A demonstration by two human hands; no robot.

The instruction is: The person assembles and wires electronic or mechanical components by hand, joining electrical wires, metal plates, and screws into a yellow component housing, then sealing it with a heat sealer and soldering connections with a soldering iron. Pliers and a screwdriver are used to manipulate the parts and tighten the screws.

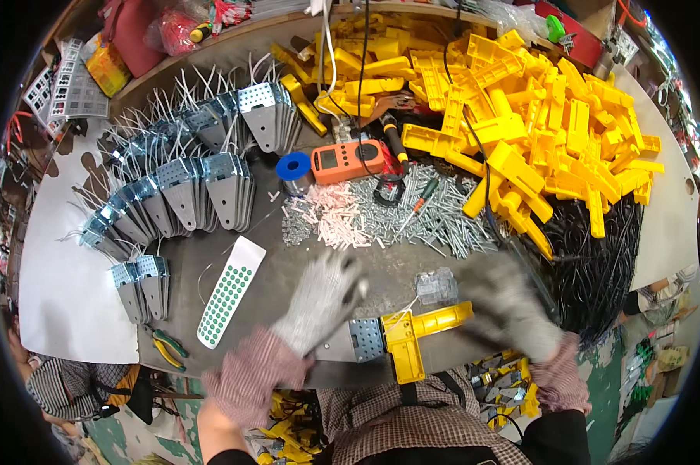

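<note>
Both hands wear grey knit gloves and are blurred by motion. My left hand (323, 298) hovers with fingers spread just above the table, beside a perforated metal bracket (365, 339) joined to a yellow plastic T-shaped part (416, 333). My right hand (513, 306) is at the right end of that yellow part; whether it grips the part is unclear through the blur. A small clear plastic piece (437, 285) lies just behind the yellow part.
Stacks of metal brackets with white ties (187, 178) fan across the left. A heap of yellow plastic parts (520, 108) fills the back right, over black cables (598, 263). Screws and white plugs (381, 217), an orange meter (348, 160), blue tape roll (293, 166), sticker sheet (227, 293), pliers (165, 345).
</note>
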